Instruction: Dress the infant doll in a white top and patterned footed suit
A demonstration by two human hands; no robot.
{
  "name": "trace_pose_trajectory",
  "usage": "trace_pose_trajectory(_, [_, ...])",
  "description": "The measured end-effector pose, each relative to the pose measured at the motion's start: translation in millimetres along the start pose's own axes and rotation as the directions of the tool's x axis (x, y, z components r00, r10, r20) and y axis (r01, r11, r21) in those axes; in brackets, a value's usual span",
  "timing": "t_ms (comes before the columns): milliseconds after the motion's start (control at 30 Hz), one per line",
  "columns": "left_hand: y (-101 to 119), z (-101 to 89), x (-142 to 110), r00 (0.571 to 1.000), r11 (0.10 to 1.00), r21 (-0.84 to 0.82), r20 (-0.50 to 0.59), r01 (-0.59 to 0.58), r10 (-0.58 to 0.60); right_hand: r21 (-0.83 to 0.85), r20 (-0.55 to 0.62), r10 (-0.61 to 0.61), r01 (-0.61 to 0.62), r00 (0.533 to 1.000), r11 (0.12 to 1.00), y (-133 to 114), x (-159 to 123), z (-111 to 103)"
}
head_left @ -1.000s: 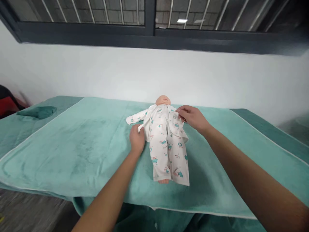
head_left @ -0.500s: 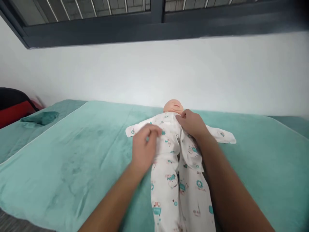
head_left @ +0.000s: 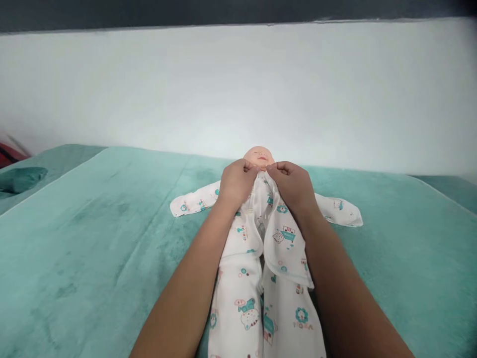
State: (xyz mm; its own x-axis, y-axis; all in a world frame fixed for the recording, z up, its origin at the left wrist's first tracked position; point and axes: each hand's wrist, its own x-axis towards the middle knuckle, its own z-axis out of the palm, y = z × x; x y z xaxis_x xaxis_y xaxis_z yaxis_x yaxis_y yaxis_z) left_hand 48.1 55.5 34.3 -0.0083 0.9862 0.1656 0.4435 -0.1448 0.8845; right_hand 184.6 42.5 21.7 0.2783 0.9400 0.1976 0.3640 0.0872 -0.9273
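Note:
A baby doll lies on its back, its head toward the wall. It wears a white printed baby shirt with long sleeves spread out to both sides, and matching trousers. At the neck, my left hand pinches the shirt's left front edge. My right hand pinches the opposite front edge, close beside the left fingertips. Below the hands the two front panels hang apart, with a gap between them. The fastening itself is too small to make out between my fingers.
A teal plush sheet covers the bed under the doll. Behind it rises a white wall with a dark window frame above. A dark green cloth item and a red object are at the far left.
My left hand has moved up from the doll's chest to the collar and now grips the shirt edge. My right hand stays at the neck. The view has tilted down.

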Motion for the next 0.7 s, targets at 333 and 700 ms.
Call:
trace_pose_trajectory(333, [10.4, -0.4, -7.2, 0.989, 0.904, -0.419, 0.143, 0.078, -0.019, 0.203, -0.045, 0.098, -0.087, 0.994, 0.975, -2.4, -4.1, -1.5])
trace_pose_trajectory(700, [4.1, 1.8, -4.8, 0.983, 0.83, -0.542, 0.182, 0.128, -0.033, 0.093, -0.003, 0.061, -0.06, 0.998, 0.994, -3.9, -5.6, -3.2])
